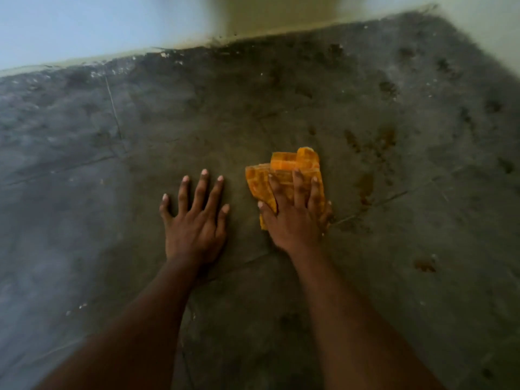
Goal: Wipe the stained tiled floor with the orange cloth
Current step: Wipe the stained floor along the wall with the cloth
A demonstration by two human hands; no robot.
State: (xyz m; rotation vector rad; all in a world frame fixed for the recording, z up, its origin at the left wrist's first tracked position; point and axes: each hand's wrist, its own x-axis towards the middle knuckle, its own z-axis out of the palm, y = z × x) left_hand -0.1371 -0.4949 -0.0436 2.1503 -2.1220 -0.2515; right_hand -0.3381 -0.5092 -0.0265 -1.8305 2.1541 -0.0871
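The orange checked cloth (289, 167), folded and crumpled, lies on the dark grey tiled floor (197, 114) near the middle of the view. My right hand (295, 212) presses flat on it with straight, spread fingers and covers its near half. My left hand (195, 218) rests palm down on the bare floor just left of the cloth, fingers spread, holding nothing. Brown stains (368, 187) mark the tiles right of the cloth, and more blotches (388, 136) lie beyond it.
A pale wall with a cream skirting edge (180, 49) runs across the back, and a second wall closes the far right corner (478, 21). Dark spots (425, 264) dot the floor to the right. Tile joints (114, 108) cross the left side.
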